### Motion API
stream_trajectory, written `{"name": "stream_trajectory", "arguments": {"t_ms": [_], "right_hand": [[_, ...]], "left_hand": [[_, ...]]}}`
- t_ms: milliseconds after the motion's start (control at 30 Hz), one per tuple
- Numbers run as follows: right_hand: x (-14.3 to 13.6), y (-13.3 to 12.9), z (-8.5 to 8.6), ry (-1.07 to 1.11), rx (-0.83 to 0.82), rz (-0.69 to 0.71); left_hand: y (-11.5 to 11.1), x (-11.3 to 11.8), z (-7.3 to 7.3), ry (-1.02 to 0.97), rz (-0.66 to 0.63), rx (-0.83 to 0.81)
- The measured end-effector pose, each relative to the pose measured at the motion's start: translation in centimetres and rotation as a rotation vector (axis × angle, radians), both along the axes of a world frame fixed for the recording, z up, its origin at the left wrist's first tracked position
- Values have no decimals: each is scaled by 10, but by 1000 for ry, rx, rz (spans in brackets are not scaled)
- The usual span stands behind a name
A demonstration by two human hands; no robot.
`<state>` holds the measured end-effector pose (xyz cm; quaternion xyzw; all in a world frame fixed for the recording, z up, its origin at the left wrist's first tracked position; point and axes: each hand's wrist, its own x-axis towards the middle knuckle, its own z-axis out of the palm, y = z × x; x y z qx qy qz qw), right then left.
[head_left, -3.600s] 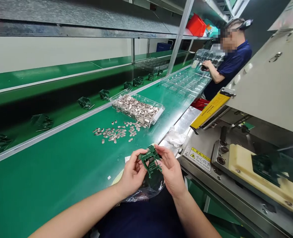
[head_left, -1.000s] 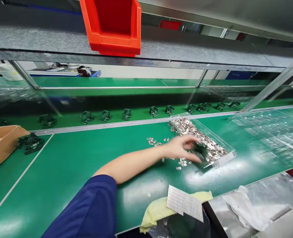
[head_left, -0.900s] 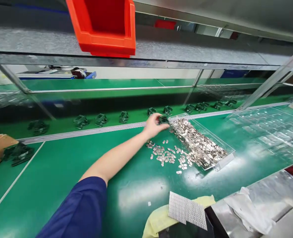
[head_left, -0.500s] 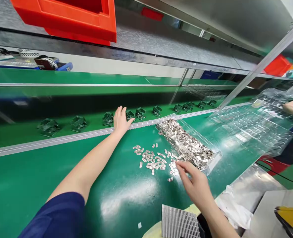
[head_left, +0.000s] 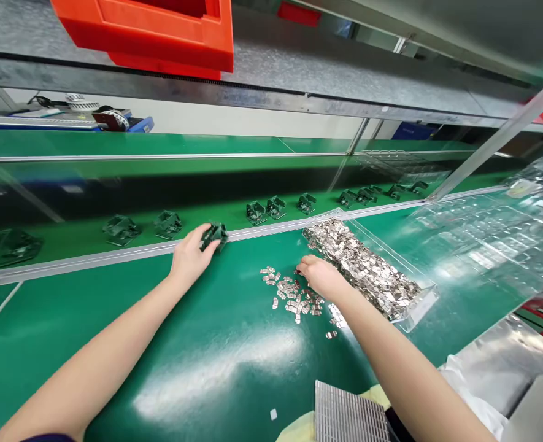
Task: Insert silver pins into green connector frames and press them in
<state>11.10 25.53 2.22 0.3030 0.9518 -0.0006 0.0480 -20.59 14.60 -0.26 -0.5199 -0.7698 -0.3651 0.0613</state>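
Green plastic part [head_left: 215, 235] gripped in left hand [head_left: 189, 260] at conveyor rail [head_left: 115, 255]; right hand [head_left: 319, 277] pinching among loose metal clips [head_left: 289, 298] nearer than rail, beside clear clip tray [head_left: 418, 301].

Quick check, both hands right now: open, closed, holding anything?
Left hand: closed on a dark green plastic part at the conveyor rail.
Right hand: fingers curled down on the loose metal clips; whether it grips one cannot be told.

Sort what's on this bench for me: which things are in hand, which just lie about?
In hand:
left hand on green plastic part
right hand among loose metal clips
clear tray of clips

Lying about:
orange bin
ribbed grey sheet
empty clear trays
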Motion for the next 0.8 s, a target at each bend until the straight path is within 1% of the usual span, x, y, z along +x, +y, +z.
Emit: {"name": "stream_trajectory", "arguments": {"t_ms": [100,167,233,300,367,467,500,567,633,700,767,800], "right_hand": [[-5,3,4,-41,6,32],[-12,4,5,-75,2,37],[-20,6,7,-107,-10,26],[-28,8,10,-128,-35,-4],[-35,12,11,-133,-76,-47],[-36,14,14,-85,-144,-118],[-34,12,15,-47,-157,-139],[-26,3,18,65,-161,-180],[-14,-15,22,200,-152,-226],[0,-41,26,324,-159,-271],[14,-73,29,527,-263,-314],[20,-90,30,706,-385,-342]], "left_hand": [[-63,20,-8,-16,-49,-17],[-99,27,-12,-67,-63,-42],[-124,27,-13,-136,-75,-90],[-137,20,-11,-199,-118,-180],[-140,11,-7,-236,-226,-288],[-133,4,2,-266,-434,-426],[-130,5,5,-281,-469,-464],[-126,9,6,-306,-480,-490],[-124,16,4,-326,-464,-417],[-125,26,0,-413,-480,-279],[-125,42,-4,-627,-518,-147],[-125,54,-4,-766,-539,-97]]}}
